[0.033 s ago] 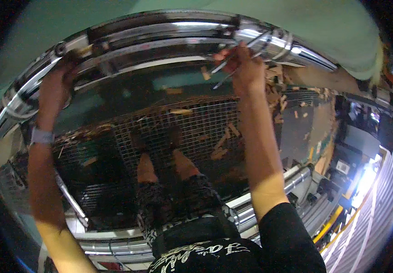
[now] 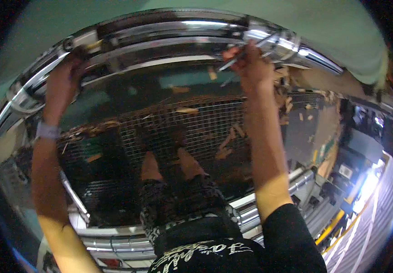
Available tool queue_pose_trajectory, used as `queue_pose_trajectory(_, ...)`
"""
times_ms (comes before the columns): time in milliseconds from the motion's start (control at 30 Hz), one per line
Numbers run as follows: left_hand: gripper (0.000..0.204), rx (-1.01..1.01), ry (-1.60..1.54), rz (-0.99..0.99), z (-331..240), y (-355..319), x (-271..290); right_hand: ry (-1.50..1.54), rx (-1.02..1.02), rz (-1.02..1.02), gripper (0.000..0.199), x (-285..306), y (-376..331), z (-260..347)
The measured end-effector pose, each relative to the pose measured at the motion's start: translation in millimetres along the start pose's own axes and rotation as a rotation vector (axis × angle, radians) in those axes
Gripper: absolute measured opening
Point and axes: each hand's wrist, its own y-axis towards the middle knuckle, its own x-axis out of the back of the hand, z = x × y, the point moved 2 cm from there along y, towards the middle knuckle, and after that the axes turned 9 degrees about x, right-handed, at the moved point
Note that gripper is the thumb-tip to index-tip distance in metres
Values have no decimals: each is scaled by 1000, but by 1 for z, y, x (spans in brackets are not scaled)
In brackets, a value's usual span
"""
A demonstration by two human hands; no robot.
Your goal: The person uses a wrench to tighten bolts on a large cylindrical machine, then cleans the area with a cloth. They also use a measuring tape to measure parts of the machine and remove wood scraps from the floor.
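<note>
Nothing moved since the earlier frame, both hands stay up on the shiny metal rail [image 2: 169, 43]. Left hand [image 2: 62, 86] wrapped around the rail's left end. Right hand [image 2: 253, 68] at its right part, clamped on a thin metal tool [image 2: 233, 61]. Mesh floor [image 2: 182, 127] below rail.

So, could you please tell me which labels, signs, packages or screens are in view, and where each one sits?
White lettering: printed across the person's black shirt, bottom centre; pale script on dark cloth.
Pale panel: far below at right, small, squarish and whitish; whether it is a sign or a screen cannot be told.
No packages can be made out.
</note>
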Motion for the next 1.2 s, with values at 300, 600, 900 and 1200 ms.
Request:
queue_pose_trajectory(300, 19, -71, 51, -65, -8, 3, 2, 118, -57, -9, 34, -27, 14, 4)
queue_pose_trajectory(600, 22, -120, 4, -82, -13, 5, 2, 232, 104, 106, 36, -41, 39, -6)
queue_pose_trajectory(900, 24, -92, 38, -46, -15, 3, 7, 193, 109, 45, 36, -44, 40, -8)
queue_pose_trajectory(1200, 21, -51, 60, -53, -11, 2, 4, 147, 88, 13, 35, -45, 27, -1)
